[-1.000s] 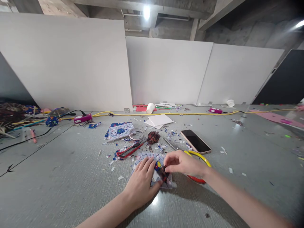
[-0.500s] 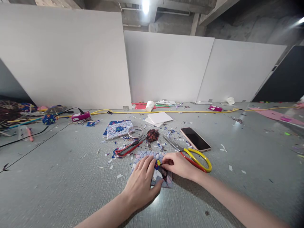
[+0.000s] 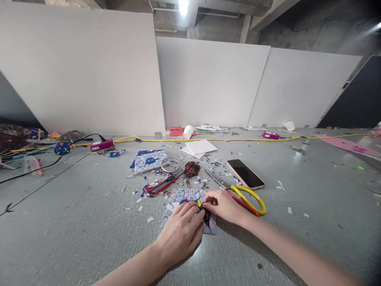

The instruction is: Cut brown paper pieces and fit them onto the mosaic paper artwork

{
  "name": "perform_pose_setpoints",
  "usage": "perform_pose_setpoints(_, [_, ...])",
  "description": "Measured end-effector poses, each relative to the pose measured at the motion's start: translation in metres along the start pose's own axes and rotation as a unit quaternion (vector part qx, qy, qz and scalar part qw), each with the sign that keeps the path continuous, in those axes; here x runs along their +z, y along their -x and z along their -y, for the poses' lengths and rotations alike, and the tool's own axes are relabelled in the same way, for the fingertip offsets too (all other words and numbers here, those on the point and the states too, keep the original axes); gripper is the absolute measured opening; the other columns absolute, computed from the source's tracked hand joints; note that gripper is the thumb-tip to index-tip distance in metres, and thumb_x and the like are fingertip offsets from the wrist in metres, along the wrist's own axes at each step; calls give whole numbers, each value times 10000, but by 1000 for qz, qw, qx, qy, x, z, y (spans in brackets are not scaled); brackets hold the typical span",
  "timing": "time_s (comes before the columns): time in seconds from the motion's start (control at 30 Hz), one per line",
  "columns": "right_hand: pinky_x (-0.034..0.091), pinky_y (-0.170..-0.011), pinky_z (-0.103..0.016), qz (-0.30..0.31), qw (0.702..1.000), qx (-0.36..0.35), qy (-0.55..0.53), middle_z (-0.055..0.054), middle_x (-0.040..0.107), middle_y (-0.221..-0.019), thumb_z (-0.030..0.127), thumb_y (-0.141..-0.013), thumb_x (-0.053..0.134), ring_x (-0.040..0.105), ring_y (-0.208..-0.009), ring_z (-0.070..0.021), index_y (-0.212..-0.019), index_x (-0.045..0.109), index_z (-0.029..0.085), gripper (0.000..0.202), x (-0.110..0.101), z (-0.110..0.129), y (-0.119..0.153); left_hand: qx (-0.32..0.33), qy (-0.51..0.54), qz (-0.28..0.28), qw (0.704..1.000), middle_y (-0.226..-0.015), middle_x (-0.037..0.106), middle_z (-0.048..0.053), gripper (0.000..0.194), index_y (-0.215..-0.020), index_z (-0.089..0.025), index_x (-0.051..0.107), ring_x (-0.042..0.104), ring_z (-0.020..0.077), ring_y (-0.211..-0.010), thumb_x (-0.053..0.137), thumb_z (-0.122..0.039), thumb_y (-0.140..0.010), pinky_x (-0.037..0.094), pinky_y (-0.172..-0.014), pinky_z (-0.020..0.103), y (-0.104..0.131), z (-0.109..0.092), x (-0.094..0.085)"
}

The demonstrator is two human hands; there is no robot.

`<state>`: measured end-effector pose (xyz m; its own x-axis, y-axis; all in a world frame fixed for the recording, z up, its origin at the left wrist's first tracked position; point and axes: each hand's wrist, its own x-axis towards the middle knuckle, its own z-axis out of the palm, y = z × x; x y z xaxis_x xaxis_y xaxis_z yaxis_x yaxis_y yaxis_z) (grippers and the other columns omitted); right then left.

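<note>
A square mosaic panel (image 3: 181, 195) in pale blue and white lies on the grey floor under both hands. My left hand (image 3: 180, 228) rests over its left and front part, with bent fingers drawn together and the thumb tucked in. Its fingertips are beside a dark reddish-black patch (image 3: 207, 217) on the panel; what they hold, if anything, is hidden. My right hand (image 3: 222, 205) pinches at the panel's right side, beside a small yellow piece (image 3: 199, 203). Whatever is between its thumb and finger is too small to name. Scissors (image 3: 251, 199) with yellow and red handles lie against the right hand.
Beyond the panel lie a red utility knife (image 3: 163, 186), a tape ring (image 3: 170, 165), a dark patterned scrap (image 3: 192, 169), another mosaic panel (image 3: 149, 161), white cards (image 3: 202, 147) and a phone (image 3: 245, 174). Small scraps litter the floor. A yellow cable (image 3: 238, 140) crosses before white boards (image 3: 208, 83).
My left fingers have bent and bunched towards the dark patch, baring more of the panel's upper left. The left thumb has drawn in. My right hand keeps its pinch almost in place.
</note>
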<state>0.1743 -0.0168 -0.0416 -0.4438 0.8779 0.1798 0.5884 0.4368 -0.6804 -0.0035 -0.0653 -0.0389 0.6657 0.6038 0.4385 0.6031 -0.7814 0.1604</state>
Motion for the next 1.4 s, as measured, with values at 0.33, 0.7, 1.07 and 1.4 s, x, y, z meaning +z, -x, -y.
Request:
perform_pose_setpoints(0.33, [365,-513,-192,-12,1000,16,4,17,590,-592,203,-749,530,512,-547,-102,-696,613,167,105,2,-3,-1,2,-11,-2,1000,-954,609,91,218,-956,-176,579,515,243,-1014,412,-171,-816,437,-859,421,1,1,1])
perform_pose_setpoints(0.7, [342,-535,-206,-28,999,1,37,17,596,-600,253,-827,407,520,-590,-117,-626,599,162,293,-3,3,-1,17,-13,38,999,-1015,586,83,253,-1034,-159,527,504,223,-1012,367,-157,-837,399,-915,413,-2,1,1])
perform_pose_setpoints(1.07, [393,-531,-190,-5,999,22,-27,5,632,-637,206,-742,505,555,-583,-111,-711,627,167,132,-1,-1,-2,-9,21,64,998,-1106,559,91,289,-1100,-171,499,453,218,-1098,360,-170,-847,360,-954,421,-2,0,-3])
perform_pose_setpoints(1.4, [401,-546,-197,0,999,17,-41,-5,640,-663,198,-750,481,560,-599,-116,-724,625,165,150,2,-4,-2,-37,73,90,993,-1156,519,89,296,-1101,-169,491,418,218,-1125,391,-170,-823,312,-986,407,-8,-3,-10])
